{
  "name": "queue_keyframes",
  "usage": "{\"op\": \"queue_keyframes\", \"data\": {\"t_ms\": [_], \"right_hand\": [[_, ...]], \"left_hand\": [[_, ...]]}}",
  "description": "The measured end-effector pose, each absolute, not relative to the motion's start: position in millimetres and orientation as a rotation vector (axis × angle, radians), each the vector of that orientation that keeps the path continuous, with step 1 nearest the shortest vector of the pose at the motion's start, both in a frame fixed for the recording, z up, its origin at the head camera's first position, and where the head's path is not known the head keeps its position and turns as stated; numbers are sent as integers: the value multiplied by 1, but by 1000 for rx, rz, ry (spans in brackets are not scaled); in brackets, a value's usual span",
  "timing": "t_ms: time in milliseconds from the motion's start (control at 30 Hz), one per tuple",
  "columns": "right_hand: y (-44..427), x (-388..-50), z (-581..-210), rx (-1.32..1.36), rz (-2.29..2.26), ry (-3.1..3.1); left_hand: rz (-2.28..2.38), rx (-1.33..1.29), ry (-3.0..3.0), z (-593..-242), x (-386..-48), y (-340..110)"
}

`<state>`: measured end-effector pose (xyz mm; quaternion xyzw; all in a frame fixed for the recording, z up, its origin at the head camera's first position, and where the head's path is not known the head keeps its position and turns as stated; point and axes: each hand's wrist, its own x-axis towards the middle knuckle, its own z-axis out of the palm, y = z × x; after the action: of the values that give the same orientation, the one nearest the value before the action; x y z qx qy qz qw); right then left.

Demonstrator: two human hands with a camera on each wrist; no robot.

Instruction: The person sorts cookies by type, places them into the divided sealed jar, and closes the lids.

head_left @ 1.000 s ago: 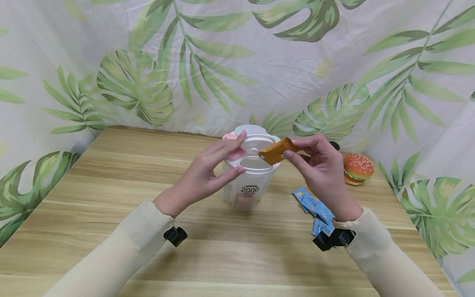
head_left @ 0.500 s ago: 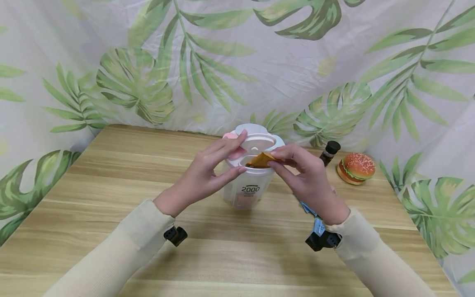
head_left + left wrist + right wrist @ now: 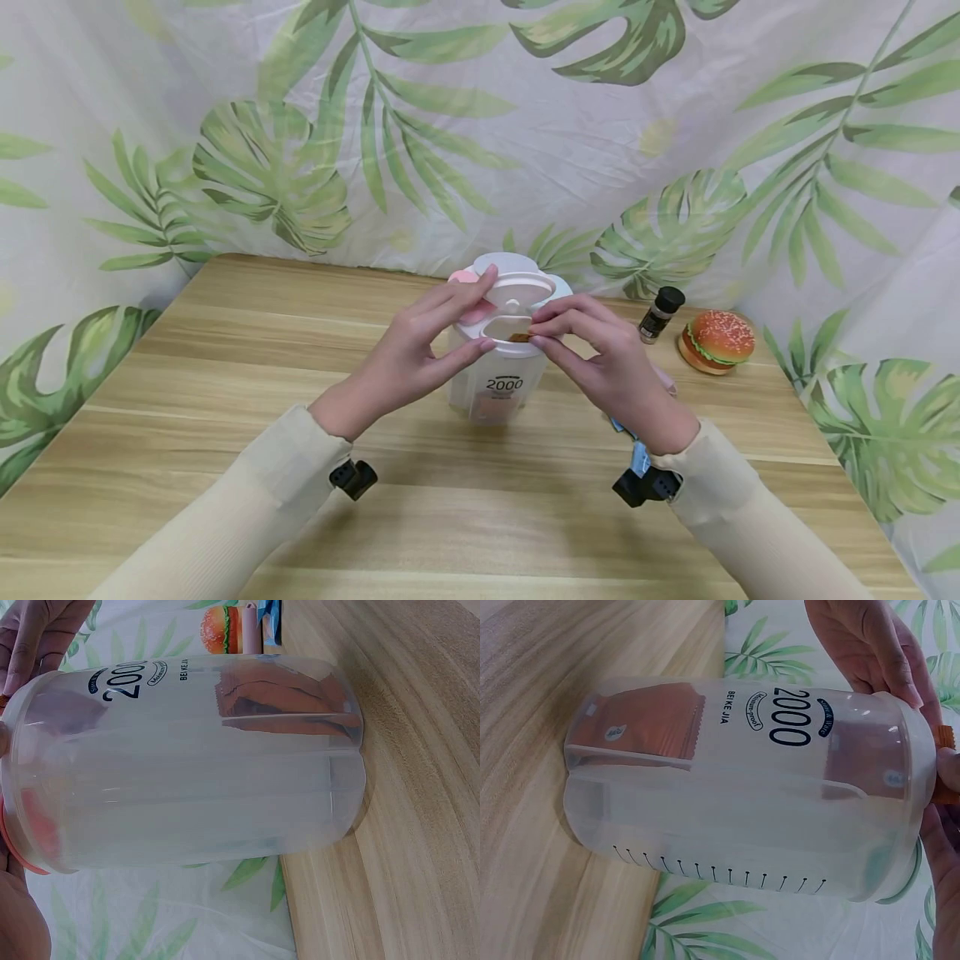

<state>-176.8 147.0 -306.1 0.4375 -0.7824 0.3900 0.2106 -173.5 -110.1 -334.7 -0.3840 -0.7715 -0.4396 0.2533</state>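
Observation:
A translucent container [image 3: 495,383] marked 2000 stands upright on the table, its front lid [image 3: 520,289] raised. My left hand [image 3: 405,350] rests on its top, thumb at the front rim and fingers by the raised lid. At the front opening, my right hand [image 3: 600,350] pinches the end of an orange-brown packet [image 3: 519,337], most of which is down inside the container. In the right wrist view the packet's end [image 3: 946,735] sticks out above the rim. Other orange-brown packets [image 3: 641,724] lie at the container's bottom, also visible in the left wrist view.
Behind my right arm are a black-capped jar [image 3: 660,314], a toy burger [image 3: 717,342] and a pink object [image 3: 665,381]. Blue packets [image 3: 640,458] lie partly hidden under my right wrist. A leaf-patterned cloth [image 3: 420,125] hangs behind the wooden table [image 3: 225,333].
My right hand has moved left and down to the opening, and the packet has gone from above it to mostly inside. The left hand has stayed in place.

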Motion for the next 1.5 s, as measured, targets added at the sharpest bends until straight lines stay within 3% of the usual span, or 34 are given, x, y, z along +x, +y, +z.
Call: {"op": "queue_keyframes", "data": {"t_ms": [667, 967, 1500], "right_hand": [[147, -172, -304, 1227, 1001, -2257], [150, -178, -302, 1195, 1187, -2190], [145, -197, -283, 833, 1618, -2261]], "left_hand": [[-1177, -1038, -2099, -335, -174, -110], [-1174, -1037, -2079, -334, -173, -109], [-1181, -1033, -2091, -331, -172, -111]]}}
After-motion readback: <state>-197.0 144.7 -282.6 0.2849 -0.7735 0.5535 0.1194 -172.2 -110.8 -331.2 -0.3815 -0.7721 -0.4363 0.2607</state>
